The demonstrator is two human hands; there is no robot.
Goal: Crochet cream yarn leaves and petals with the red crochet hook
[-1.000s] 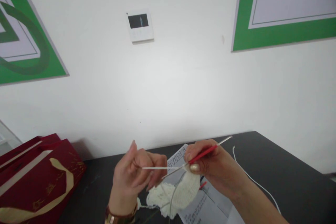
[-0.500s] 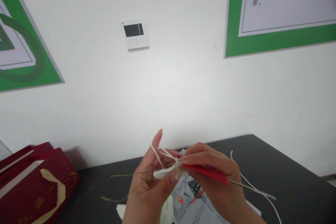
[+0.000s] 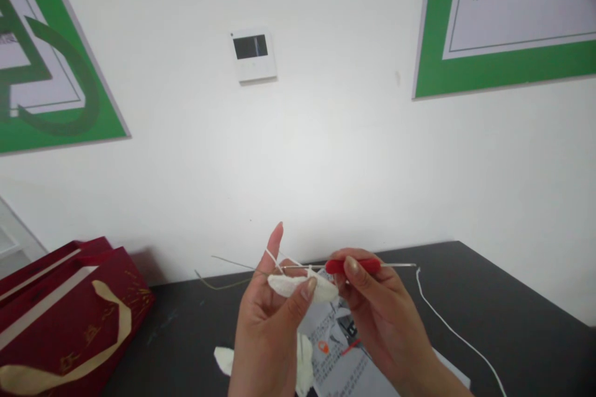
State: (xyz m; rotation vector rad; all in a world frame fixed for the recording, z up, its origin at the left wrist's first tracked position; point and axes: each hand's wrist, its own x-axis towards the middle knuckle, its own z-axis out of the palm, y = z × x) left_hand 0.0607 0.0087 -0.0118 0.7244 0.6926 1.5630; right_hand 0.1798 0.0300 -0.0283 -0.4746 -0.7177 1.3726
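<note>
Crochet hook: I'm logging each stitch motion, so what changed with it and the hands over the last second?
The crochet hook swung from tilted up to the right, through pointing down-right, to nearly level now. The left hand raised its forefinger with yarn looped over it and pinched the white crocheted piece. The right hand kept its grip on the red handle. The red gift bag stayed put.
</note>
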